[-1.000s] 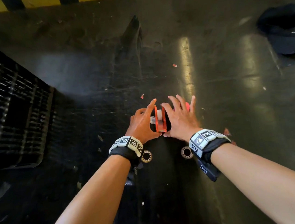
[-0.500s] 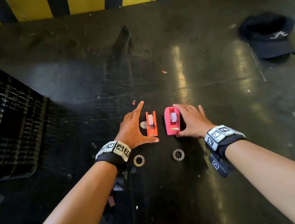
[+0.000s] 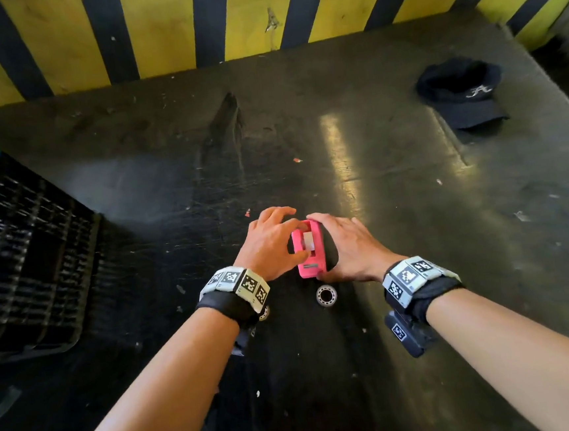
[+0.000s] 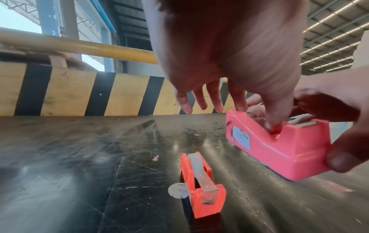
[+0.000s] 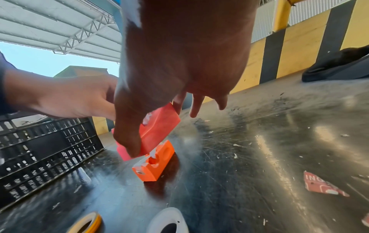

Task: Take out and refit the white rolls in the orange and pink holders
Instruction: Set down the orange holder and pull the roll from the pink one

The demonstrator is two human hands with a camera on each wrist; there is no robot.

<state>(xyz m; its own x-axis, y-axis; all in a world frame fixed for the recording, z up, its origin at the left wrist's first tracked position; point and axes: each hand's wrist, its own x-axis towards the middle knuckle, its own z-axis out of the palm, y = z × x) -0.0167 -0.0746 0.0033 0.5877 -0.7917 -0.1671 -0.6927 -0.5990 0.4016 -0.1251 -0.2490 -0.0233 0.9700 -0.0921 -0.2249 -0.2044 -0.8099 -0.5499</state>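
Observation:
Both hands hold the pink holder tilted a little above the dark table. My left hand arches over it: the thumb dips into its well beside the white roll, and the forefinger touches the far end. My right hand grips its right side, thumb at the near end. The orange holder stands on the table below with its white roll in place; my left hand hides it in the head view. It sits just under the pink holder in the right wrist view.
A black slatted crate stands at the left. A black cap lies at the far right. Two small rings lie near my wrists. A yellow-and-black striped wall closes the far edge.
My left hand left the orange holder and moved right onto the pink one. Both hands now hold the pink holder raised and tilted. The head view has tilted up.

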